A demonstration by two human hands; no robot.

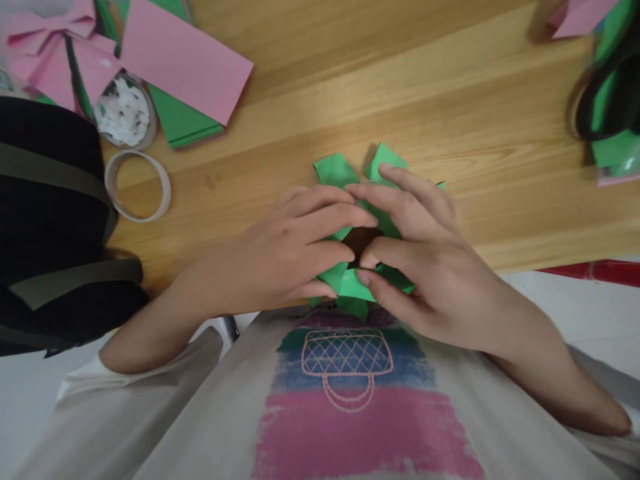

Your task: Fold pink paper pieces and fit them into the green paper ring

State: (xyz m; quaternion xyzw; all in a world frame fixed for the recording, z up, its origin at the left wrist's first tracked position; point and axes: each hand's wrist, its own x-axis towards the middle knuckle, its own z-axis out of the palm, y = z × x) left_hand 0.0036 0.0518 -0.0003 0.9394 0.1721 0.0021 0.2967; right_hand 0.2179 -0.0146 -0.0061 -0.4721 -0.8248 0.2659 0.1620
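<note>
One green folded-paper piece point(354, 287) sits between your left hand point(295, 248) and right hand point(435, 263), at the near edge of the wooden table point(465, 87).
You look to be at a shaping step: your right thumb and index finger close narrowly, seemingly on the green edge, beside a dark brown patch point(363, 239) at the middle (paper or shadowed gap, you cannot tell which). Your left fingers lie bent and near one another across the left side; the thumb is unclear, so whether that hand grips or only steadies cannot be told. The next move seems to call for a light right pinch and an even left hold, so the far flaps point(337, 170) don't skew. A pale tape roll point(167, 189) and pink paper sheet point(185, 60) lie well apart, to the left.
</note>
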